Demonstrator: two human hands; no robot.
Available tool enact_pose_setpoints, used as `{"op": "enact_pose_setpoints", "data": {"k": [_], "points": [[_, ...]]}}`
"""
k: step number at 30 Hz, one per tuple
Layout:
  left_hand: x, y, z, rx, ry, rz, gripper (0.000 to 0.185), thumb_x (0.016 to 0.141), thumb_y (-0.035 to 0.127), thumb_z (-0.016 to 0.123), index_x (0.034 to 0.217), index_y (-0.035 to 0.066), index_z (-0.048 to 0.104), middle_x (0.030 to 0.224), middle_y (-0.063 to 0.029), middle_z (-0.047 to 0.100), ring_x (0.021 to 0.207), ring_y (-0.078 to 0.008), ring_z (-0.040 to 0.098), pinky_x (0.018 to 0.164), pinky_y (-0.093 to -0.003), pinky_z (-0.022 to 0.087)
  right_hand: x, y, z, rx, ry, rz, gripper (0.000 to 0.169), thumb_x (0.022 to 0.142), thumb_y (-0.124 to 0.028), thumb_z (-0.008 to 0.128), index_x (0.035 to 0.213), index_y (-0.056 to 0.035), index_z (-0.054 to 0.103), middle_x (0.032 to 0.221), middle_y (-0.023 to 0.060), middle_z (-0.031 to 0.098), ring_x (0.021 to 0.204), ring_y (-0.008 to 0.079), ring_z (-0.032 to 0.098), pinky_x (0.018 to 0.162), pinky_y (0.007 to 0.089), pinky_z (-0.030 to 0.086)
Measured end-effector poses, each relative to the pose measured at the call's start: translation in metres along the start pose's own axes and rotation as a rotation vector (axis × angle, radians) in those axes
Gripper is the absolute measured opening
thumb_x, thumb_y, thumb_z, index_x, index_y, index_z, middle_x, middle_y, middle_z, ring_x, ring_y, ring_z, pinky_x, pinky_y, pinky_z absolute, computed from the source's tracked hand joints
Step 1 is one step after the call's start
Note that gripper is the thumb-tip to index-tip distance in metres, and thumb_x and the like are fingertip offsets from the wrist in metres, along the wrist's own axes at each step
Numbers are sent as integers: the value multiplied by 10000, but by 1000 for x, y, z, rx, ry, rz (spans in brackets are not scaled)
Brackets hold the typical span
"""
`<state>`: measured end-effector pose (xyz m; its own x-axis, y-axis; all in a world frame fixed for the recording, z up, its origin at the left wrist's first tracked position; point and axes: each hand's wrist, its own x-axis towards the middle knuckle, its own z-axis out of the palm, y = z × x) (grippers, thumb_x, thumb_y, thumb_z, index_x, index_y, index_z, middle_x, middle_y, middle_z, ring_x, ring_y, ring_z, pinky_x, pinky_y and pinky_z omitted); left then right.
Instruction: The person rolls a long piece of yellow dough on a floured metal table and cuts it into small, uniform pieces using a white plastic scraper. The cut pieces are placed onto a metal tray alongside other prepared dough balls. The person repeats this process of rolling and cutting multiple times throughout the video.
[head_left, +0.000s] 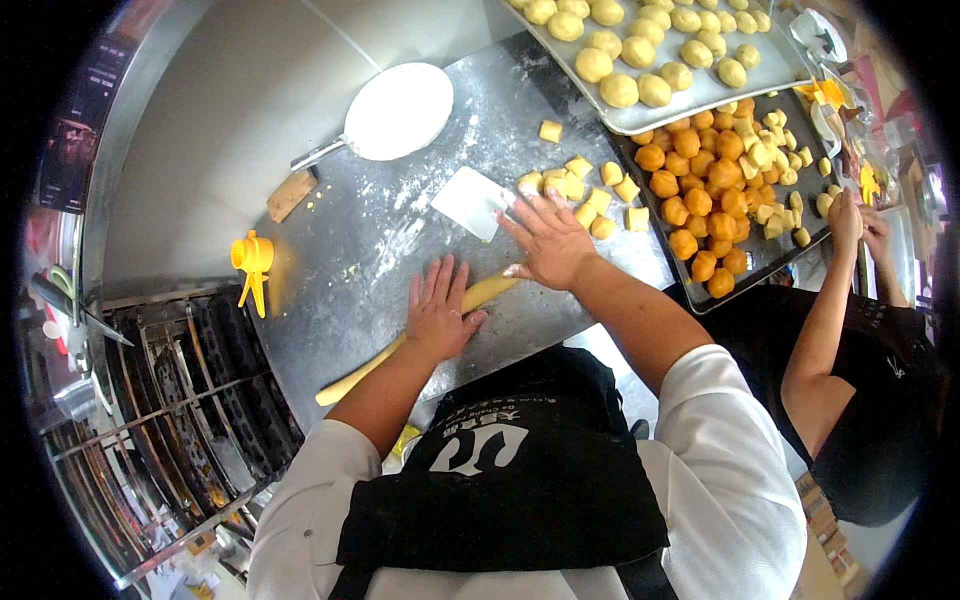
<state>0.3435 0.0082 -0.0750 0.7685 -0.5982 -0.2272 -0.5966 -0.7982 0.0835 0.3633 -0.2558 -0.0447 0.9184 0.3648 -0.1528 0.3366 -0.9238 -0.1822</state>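
A long rope of yellow dough (491, 291) lies diagonally across the floured metal worktop (360, 285). My left hand (442, 315) is flat over the rope's middle, fingers slightly spread, hiding part of it. At the rope's upper right end, my right hand (553, 244) is spread palm down, its thumb by the dough. Its fingertips reach the right edge of a white dough scraper (466, 201) and the nearest cut dough pieces (598, 201). Whether they press on the scraper, I cannot tell. Several more pieces lie beyond that hand, and a single piece (550, 131) sits farther back.
A handled round pan of white flour (400, 111), a wooden block (291, 195) and a yellow plastic tool (253, 259) line the back left. On the right, a dark tray (787, 251) holds orange balls and dough pieces below a tray of yellow balls (720, 86). A co-worker's hands (847, 217) are beside it.
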Motion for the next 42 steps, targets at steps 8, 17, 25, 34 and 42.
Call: {"op": "enact_pose_setpoints", "data": {"k": [8, 17, 25, 34, 42], "points": [[-55, 17, 49, -6, -181, 582, 722, 818, 468, 671, 1428, 139, 470, 1552, -95, 355, 1439, -287, 312, 1163, -512, 238, -94, -7, 31, 294, -447, -44, 805, 812, -592, 657, 1482, -224, 404, 1556, 110, 328, 1467, 311, 244, 1187, 539, 151], [18, 50, 18, 8, -132, 381, 773, 879, 545, 580, 1502, 144, 359, 1581, -148, 275, 1479, -296, 207, 1205, -499, 89, -67, 3, 42, 57, -39, 84, 883, 797, -607, 658, 1477, -112, 390, 1542, 140, 326, 1463, 364, 214, 1176, 571, 138], [16, 24, -7, -45, -76, 132, 824, 852, 418, 668, 1484, 19, 321, 1567, -166, 275, 1452, -318, 253, 1194, -493, 147, -56, 40, 0, 93, 177, 285, 862, 788, -507, 720, 1462, -85, 388, 1510, 161, 362, 1419, 348, 311, 1174, 538, 170], [-49, 38, 19, -159, -41, 255, 831, 805, 379, 720, 1457, 14, 356, 1556, -197, 281, 1442, -352, 269, 1182, -507, 177, -84, -55, 68, 89, 63, -89, 882, 771, -608, 668, 1466, -129, 413, 1524, 128, 369, 1453, 330, 260, 1163, 599, 144], [-60, -13, 9, -109, -9, 3, 841, 837, 492, 656, 1481, 46, 351, 1561, -205, 276, 1458, -350, 233, 1188, -525, 132, -66, -25, 12, 31, -32, 143, 868, 804, -595, 657, 1504, -190, 343, 1549, 175, 302, 1445, 394, 246, 1154, 610, 161]]}}
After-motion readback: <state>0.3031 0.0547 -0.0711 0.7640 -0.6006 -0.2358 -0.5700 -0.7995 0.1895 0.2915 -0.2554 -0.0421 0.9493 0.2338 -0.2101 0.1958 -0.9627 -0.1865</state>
